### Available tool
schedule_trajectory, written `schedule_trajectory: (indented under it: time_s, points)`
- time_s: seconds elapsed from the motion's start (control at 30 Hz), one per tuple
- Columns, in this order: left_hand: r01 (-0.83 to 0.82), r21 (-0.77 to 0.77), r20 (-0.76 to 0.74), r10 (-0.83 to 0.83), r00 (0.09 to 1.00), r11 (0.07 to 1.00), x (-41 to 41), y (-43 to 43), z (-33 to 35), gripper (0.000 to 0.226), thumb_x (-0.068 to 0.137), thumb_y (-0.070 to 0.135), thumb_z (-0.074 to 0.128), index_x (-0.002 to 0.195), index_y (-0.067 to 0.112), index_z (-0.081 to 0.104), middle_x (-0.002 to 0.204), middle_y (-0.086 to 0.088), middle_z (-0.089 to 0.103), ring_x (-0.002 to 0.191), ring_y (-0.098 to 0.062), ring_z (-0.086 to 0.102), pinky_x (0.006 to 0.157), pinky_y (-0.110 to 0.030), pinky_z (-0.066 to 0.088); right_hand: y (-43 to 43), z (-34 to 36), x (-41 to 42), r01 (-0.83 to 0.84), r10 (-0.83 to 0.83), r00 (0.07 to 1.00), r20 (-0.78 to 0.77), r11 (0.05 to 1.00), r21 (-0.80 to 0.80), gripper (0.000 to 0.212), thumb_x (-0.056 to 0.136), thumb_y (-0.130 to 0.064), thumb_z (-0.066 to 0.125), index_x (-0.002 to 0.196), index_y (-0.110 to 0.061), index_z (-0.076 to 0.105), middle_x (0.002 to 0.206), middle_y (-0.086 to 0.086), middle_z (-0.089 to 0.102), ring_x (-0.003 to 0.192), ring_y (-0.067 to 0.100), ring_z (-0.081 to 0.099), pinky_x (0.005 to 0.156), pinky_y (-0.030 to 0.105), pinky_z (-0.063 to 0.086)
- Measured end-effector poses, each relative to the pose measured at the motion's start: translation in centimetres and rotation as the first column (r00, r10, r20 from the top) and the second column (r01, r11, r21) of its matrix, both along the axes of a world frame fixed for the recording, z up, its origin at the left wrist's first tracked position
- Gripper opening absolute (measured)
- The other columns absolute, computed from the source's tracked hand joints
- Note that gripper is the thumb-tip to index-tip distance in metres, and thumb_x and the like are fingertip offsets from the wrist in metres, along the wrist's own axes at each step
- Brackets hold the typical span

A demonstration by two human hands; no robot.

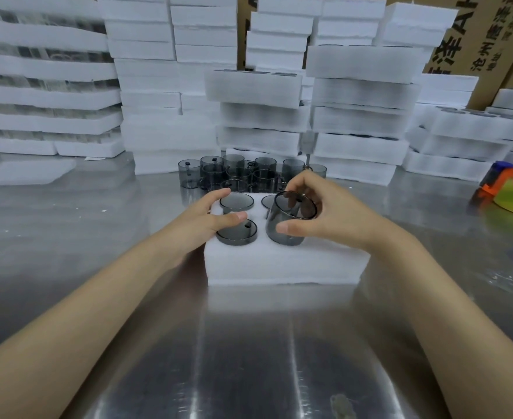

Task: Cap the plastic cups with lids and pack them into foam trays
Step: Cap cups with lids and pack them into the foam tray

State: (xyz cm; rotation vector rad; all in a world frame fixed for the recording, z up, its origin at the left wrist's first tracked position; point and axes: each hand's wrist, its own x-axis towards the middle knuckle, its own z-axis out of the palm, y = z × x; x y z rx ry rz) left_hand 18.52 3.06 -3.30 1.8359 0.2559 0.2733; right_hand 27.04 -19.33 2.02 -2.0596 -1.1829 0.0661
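The right grip (324, 213) is clasped round a grey lidded cup (279, 217), thumb on its near wall and fingers curled over the lid's far rim, holding it tilted at the near-right pocket of the foam tray (279, 261) on the steel bench (249, 343). The left grip (206, 216) lies released on the tray's left side, thumb across the near-left cup (237, 235), fingertips beside the far-left cup (236, 202); loose cups (237, 173) stand just behind the tray
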Motion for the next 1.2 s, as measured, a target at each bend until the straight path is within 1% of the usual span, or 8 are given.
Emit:
schedule_trajectory:
  time_s: [0.33, 0.43, 0.6, 0.77, 0.83, 0.97, 1.07, 1.2]
  points:
    - [-0.025, 0.003, -0.007, 0.025, 1.000, 1.000, 0.0, -0.2, -0.1, 0.068, 0.074, 0.046, 0.077, 0.134, 0.046, 0.044, 0.135, 0.015, 0.044, 0.121, -0.005, 0.044, 0.104, -0.027, 0.035, -0.1, 0.2, 0.0, -0.003, 0.006, 0.999, 0.040, 0.996, -0.093, 0.037, 0.069, -0.041, 0.080, 0.095, -0.029, 0.055, 0.078, -0.034, 0.055, 0.067, -0.004, 0.048, 0.059, 0.010, 0.036]
    - [-0.027, -0.093, 0.026, 0.030, 0.999, 0.995, 0.0, -0.5, -0.3, 0.043, 0.088, 0.044, 0.063, 0.128, 0.041, 0.050, 0.134, 0.010, 0.051, 0.122, -0.010, 0.050, 0.109, -0.034, 0.036, -0.1, -0.2, 0.2, -0.012, 0.015, 1.000, 0.024, 0.990, -0.139, 0.044, 0.067, -0.044, 0.082, 0.099, -0.032, 0.053, 0.092, -0.019, 0.050, 0.077, -0.011, 0.043, 0.064, 0.007, 0.032]
    - [-0.138, -0.484, 0.124, 0.224, 0.967, 0.864, 0.4, 0.3, -0.2, 0.023, 0.101, 0.018, 0.044, 0.121, 0.011, 0.055, 0.106, -0.004, 0.067, 0.084, -0.009, 0.068, 0.071, -0.020, 0.054, -0.6, 0.4, 0.3, -0.068, 0.052, 0.995, -0.084, 0.976, -0.207, 0.054, 0.061, -0.060, 0.074, 0.109, -0.040, 0.057, 0.130, -0.007, 0.055, 0.115, 0.010, 0.050, 0.100, 0.031, 0.040]
    - [-0.395, -0.032, 0.172, 0.395, 0.903, 0.918, 1.7, 1.6, -1.5, 0.027, 0.099, 0.011, 0.050, 0.124, 0.013, 0.057, 0.124, -0.011, 0.058, 0.098, -0.017, 0.059, 0.061, -0.010, 0.047, -1.1, 1.3, 0.6, -0.138, 0.115, 0.985, -0.133, 0.972, -0.188, 0.044, 0.062, -0.060, 0.068, 0.105, -0.053, 0.061, 0.131, -0.034, 0.050, 0.116, -0.023, 0.042, 0.095, 0.004, 0.034]
    - [-0.413, 0.161, 0.217, 0.376, 0.901, 0.897, 2.1, 2.0, -1.7, 0.031, 0.095, 0.014, 0.057, 0.126, 0.012, 0.057, 0.130, -0.010, 0.053, 0.107, -0.013, 0.054, 0.073, -0.007, 0.045, -1.1, 1.3, 0.7, -0.156, 0.124, 0.978, -0.167, 0.968, -0.197, 0.045, 0.060, -0.056, 0.071, 0.104, -0.056, 0.060, 0.129, -0.035, 0.048, 0.112, -0.032, 0.036, 0.086, -0.008, 0.028]
    - [-0.320, 0.393, 0.197, 0.261, 0.945, 0.862, 2.9, 2.5, -2.1, 0.040, 0.094, 0.014, 0.059, 0.133, 0.012, 0.053, 0.133, -0.012, 0.044, 0.122, -0.023, 0.048, 0.105, -0.033, 0.038, -0.9, 1.0, 0.9, -0.149, 0.111, 0.981, -0.158, 0.956, -0.251, 0.052, 0.059, -0.055, 0.072, 0.110, -0.056, 0.058, 0.137, -0.033, 0.044, 0.130, -0.018, 0.025, 0.103, 0.009, 0.014]
    - [-0.268, 0.131, 0.121, 0.253, 0.960, 0.955, 3.7, 2.1, -1.7, 0.024, 0.094, 0.038, 0.057, 0.111, 0.021, 0.054, 0.131, -0.006, 0.045, 0.112, -0.021, 0.051, 0.098, -0.036, 0.044, -0.8, 1.0, 0.9, -0.137, 0.097, 0.984, -0.148, 0.946, -0.293, 0.057, 0.057, -0.059, 0.071, 0.113, -0.057, 0.058, 0.141, -0.034, 0.039, 0.139, -0.010, 0.015, 0.111, 0.023, 0.008]
    - [-0.287, -0.115, 0.070, 0.296, 0.953, 0.951, 5.2, 2.3, -1.4, 0.045, 0.081, 0.062, 0.062, 0.105, 0.027, 0.049, 0.125, -0.004, 0.049, 0.104, -0.015, 0.058, 0.095, -0.036, 0.047, -0.6, 0.8, 1.1, -0.161, 0.113, 0.980, -0.162, 0.932, -0.324, 0.055, 0.056, -0.063, 0.069, 0.110, -0.060, 0.057, 0.145, -0.033, 0.033, 0.142, -0.007, 0.009, 0.111, 0.024, 0.006]
